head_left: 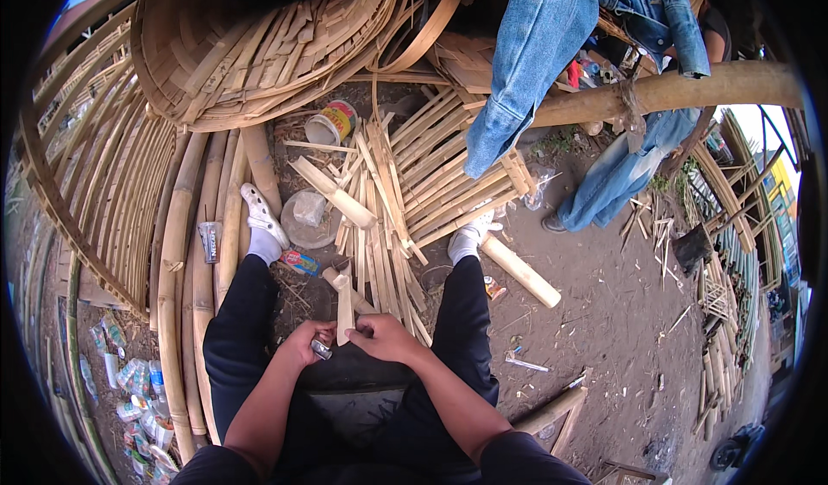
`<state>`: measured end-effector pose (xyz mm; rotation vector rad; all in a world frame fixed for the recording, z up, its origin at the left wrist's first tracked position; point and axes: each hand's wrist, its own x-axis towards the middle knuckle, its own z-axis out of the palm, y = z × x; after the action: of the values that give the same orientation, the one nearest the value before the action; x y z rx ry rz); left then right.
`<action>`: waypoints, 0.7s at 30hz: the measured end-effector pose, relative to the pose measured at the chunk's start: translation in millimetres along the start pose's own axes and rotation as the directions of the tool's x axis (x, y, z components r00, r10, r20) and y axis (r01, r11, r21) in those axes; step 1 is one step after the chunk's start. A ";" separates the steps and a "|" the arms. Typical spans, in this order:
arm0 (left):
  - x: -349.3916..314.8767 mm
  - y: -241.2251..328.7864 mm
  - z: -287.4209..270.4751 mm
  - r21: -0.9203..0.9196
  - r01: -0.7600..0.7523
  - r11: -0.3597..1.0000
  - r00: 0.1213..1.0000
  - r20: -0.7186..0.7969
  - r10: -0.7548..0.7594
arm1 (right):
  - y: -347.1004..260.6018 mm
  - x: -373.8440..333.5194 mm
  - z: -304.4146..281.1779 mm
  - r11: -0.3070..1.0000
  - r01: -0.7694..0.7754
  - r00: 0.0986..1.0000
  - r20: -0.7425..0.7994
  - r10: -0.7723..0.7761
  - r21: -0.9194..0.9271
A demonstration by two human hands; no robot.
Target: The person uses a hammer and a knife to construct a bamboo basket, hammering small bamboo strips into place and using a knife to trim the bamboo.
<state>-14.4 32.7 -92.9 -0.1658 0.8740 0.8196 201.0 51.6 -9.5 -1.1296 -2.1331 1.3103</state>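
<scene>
My left hand (309,342) is closed around a small tool (322,349) whose silver metal end sticks out below the fingers; the rest is hidden. A pale split piece of bamboo (345,304) stands upright between my hands. The fingers of my right hand (385,339) pinch its lower end, and the left fingertips are close beside it. Just ahead, a fan of split bamboo strips (384,226) lies on the ground between my feet. A short bamboo length (347,291) lies right behind the held piece.
Long bamboo poles (200,252) run along my left, next to a slatted frame (112,200). Above hangs a woven basket (259,62). Blue denim (543,45) drapes near a thick pole (673,92); a person's jeans leg (617,179) shows beyond. A bamboo tube (522,271) lies right.
</scene>
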 end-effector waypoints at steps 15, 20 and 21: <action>-17.5 14.7 -0.3 -0.034 -0.120 0.992 0.991 0.052 0.122 | -39.2 13.8 -5.6 0.989 -0.122 0.831 -0.554 0.053 -0.088; -28.8 17.5 -2.5 -0.023 -0.205 0.978 0.978 0.020 0.206 | -59.4 35.3 -30.9 0.913 -0.181 0.831 -0.553 -0.058 -0.367; -31.3 17.8 -3.6 -0.008 -0.230 0.973 0.973 0.006 0.230 | -61.9 40.8 -35.1 0.897 -0.156 0.830 -0.548 -0.109 -0.413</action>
<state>-40.5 25.6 -68.8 -0.0683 0.8945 1.0391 173.7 88.9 58.2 -1.4952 -1.9870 0.3891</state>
